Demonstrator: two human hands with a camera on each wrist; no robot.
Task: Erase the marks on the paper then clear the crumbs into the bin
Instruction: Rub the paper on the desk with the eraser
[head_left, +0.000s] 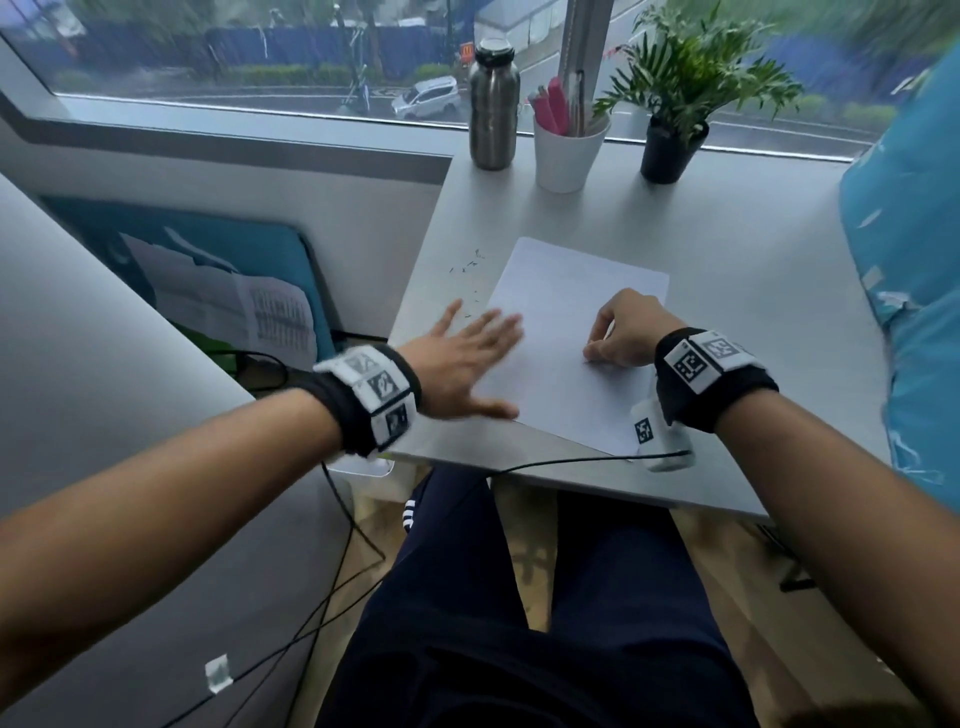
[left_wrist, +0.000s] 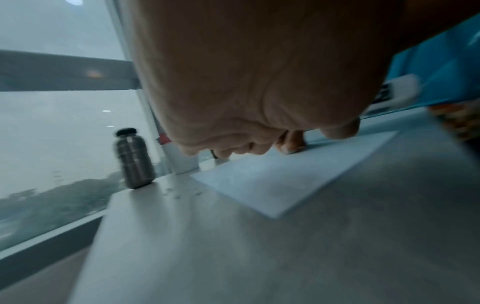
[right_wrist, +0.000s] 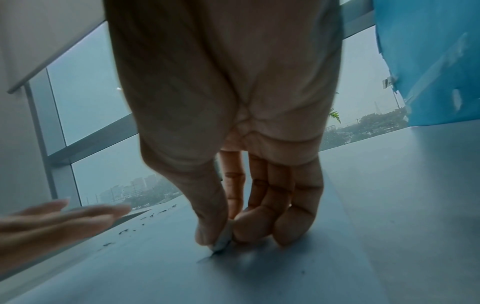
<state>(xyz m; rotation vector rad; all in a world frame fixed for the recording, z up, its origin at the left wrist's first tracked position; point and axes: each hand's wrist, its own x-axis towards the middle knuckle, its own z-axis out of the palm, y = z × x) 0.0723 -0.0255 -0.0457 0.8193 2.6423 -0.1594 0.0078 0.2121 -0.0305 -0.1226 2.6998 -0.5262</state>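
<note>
**Paper: eraser working, crumbs to the left**

Paper (head_left: 566, 332) lies flat on the desk (head_left: 753, 291). My right hand (head_left: 623, 332) pinches the eraser (right_wrist: 224, 239) onto it; my left hand (head_left: 462, 364), fingers spread, rests on its left edge, nearer the crumbs (head_left: 470, 267) beyond it.

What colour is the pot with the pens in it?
White; the pen pot shows best in the head view.

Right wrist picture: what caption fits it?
Right hand pinches a white eraser against the paper, crumbs scattered nearby.
</note>
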